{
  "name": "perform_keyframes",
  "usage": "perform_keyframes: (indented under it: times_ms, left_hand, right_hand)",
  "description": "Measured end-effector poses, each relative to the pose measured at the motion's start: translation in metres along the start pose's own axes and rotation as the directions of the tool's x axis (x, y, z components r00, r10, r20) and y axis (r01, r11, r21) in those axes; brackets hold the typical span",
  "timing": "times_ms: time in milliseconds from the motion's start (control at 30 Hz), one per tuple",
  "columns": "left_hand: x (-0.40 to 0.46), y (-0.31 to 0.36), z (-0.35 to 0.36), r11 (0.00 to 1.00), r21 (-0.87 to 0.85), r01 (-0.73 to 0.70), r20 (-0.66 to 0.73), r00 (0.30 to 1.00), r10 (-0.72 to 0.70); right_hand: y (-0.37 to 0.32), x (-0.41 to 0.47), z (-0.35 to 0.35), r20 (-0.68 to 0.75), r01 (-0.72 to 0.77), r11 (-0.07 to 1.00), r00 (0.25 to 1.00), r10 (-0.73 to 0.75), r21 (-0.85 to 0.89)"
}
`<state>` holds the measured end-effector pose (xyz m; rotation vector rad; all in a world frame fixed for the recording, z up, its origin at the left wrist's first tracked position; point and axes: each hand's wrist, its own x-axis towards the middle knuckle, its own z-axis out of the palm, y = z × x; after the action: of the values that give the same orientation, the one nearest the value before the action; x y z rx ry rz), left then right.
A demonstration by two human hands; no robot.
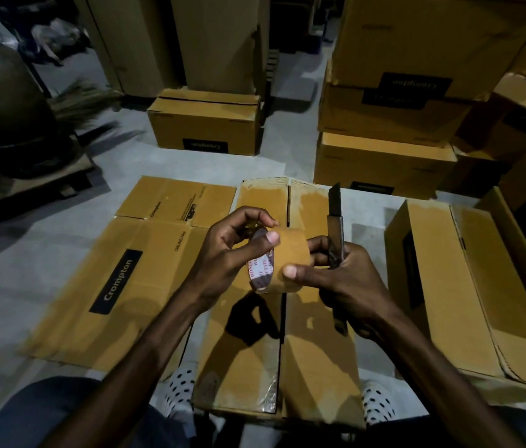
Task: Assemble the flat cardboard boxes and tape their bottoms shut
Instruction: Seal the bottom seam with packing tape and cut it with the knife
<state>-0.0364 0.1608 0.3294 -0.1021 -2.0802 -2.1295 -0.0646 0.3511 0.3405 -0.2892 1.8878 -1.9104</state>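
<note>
Head cam view, looking down at my own hands: my left hand (229, 257) is curled around the roll of brown tape (282, 260), thumb pressed on the outer face and fingertips hooked over the top edge at about 12 o'clock of the roll. My right hand (336, 279) is doing two jobs, thumb pinching the roll's lower side at roughly 5 o'clock while the other fingers wrap a box cutter (336, 234), blade pointing up toward 12 o'clock. So both hands are closed on stuff, nothing loose.

Right under the roll is the assembled box (306, 350) between my knees, bottom flaps folded in with the seam running straight away from me. A flat cardboard box (119, 286) with Crompton printed on it lies on the floor at 9 o'clock. Another standing box (455, 292) sits at 3 o'clock, and a stack of boxes (390, 124) piles up around 1 o'clock
</note>
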Motion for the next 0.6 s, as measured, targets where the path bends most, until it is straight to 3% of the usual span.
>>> perform_keyframes:
  times_ms: [200, 600]
  left_hand:
    - [0.0025, -0.0042, 0.0042, 0.999, -0.003, 0.047, -0.010, 0.999, -0.047]
    - [0.0035, -0.0070, -0.0004, 0.995, -0.018, -0.093, 0.029, 0.995, 0.094]
  right_hand:
    - [0.0017, -0.0022, -0.0005, 0.015, -0.043, 0.998, 0.999, 0.042, 0.049]
    - [0.0035, -0.0044, 0.0001, 0.142, -0.163, 0.957, 0.981, 0.132, 0.238]
